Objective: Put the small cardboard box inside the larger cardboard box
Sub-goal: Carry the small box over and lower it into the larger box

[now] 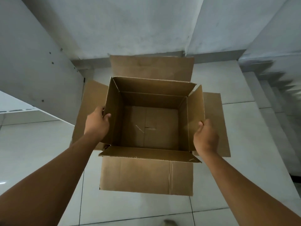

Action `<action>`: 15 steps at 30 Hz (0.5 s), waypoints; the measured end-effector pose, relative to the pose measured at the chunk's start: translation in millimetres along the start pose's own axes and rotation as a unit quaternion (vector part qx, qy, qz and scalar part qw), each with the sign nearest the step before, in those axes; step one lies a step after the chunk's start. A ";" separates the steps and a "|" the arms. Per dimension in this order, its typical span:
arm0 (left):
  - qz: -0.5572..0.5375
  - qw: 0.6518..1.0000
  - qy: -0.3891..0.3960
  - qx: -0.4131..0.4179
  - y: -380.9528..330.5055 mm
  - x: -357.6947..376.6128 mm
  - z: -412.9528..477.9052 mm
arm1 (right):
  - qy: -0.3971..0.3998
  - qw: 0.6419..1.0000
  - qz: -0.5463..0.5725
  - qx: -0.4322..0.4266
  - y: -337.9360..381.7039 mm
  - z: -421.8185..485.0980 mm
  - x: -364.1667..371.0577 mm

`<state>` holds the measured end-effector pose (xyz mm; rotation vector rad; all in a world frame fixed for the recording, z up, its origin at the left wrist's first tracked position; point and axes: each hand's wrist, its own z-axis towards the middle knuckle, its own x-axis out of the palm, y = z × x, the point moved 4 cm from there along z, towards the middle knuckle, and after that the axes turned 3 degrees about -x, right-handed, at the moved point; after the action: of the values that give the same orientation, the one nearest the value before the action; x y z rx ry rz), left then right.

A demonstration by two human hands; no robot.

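The small cardboard box point(153, 98) is open and empty, with its four top flaps standing up. My left hand point(97, 123) grips its left flap and wall, thumb inside. On the other side, my right hand point(206, 136) grips its right flap. The box sits within the opening of the larger cardboard box point(138, 175), whose four flaps are spread outward around it. The larger box's walls and floor are hidden beneath the small box, so I cannot tell whether the small box rests on its bottom or is held up.
Both boxes are on a white tiled floor point(228, 201) in a corner of grey walls point(130, 22). Stairs point(280, 82) rise at the right. A white ledge point(19, 110) juts in at the left. A blurred foot point(167, 223) shows at the bottom edge.
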<state>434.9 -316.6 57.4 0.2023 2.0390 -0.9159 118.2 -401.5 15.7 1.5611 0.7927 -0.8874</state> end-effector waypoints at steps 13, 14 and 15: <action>0.031 0.997 -0.063 -0.021 72.7 70.3 46.1 | -0.024 0.999 -0.035 -0.023 -43.1 15.2 89.1; 0.039 0.997 -0.067 -0.019 75.3 73.4 48.7 | -0.024 0.999 -0.041 -0.025 -44.3 15.9 91.8; 0.043 0.996 -0.070 -0.017 78.2 76.3 50.8 | -0.023 0.998 -0.044 -0.027 -45.1 16.0 93.7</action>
<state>456.7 -309.0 -60.8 0.2001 1.9015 -0.8178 123.5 -407.8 -89.3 1.4633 0.8508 -0.9551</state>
